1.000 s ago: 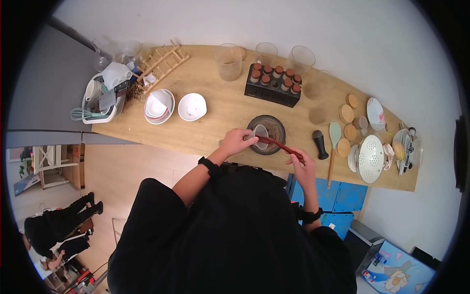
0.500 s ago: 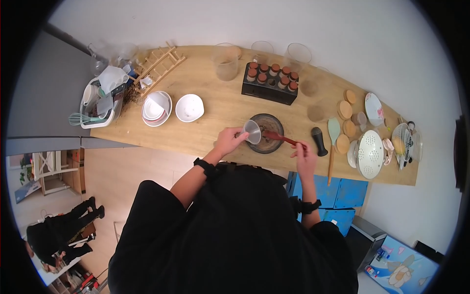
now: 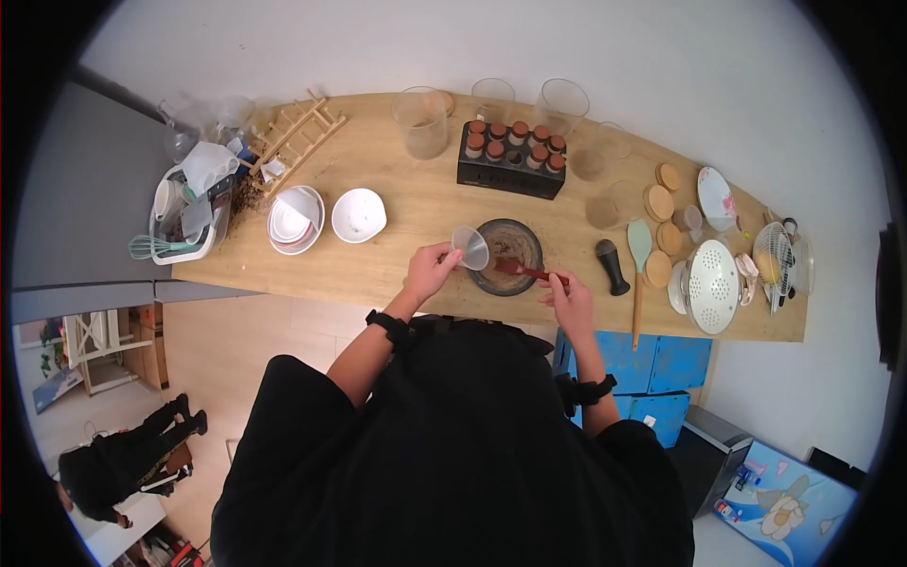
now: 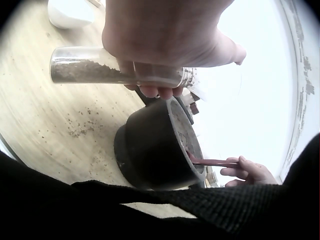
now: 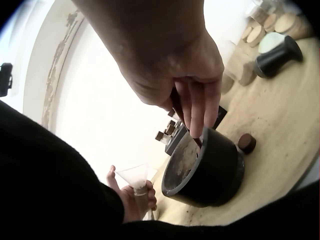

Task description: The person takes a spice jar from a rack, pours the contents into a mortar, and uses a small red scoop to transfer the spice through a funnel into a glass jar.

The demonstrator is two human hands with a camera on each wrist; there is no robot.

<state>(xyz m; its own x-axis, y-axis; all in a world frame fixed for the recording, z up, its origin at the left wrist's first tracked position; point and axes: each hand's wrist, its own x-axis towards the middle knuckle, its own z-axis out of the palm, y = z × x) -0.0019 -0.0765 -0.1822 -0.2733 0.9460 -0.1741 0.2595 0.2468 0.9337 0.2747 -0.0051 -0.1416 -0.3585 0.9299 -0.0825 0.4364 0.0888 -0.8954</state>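
Note:
My left hand (image 3: 430, 272) grips a clear glass bottle (image 4: 85, 67) partly filled with brown granules, plainest in the left wrist view. A clear funnel (image 3: 470, 248) sits in the bottle's mouth, beside the left rim of a dark mortar (image 5: 215, 172). Brown powder coats the mortar's inside. With its fingers, my right hand (image 3: 572, 307) pinches the handle of a dark red spatula (image 3: 510, 267), whose head is down in the mortar. A dark brown cap (image 5: 247, 143) lies on the table close by the mortar.
Behind the mortar stands a black rack (image 3: 510, 180) of capped bottles. A black pestle (image 3: 612, 268), a green spatula (image 3: 640, 246) and a white colander (image 3: 713, 283) lie to the right. White bowls (image 3: 359, 215) stand left. Crumbs dot the wooden table (image 4: 30, 100).
The red spatula has moved from over the funnel down into the mortar. My left hand has drawn the funnel and bottle leftward, off the mortar's middle to its left rim.

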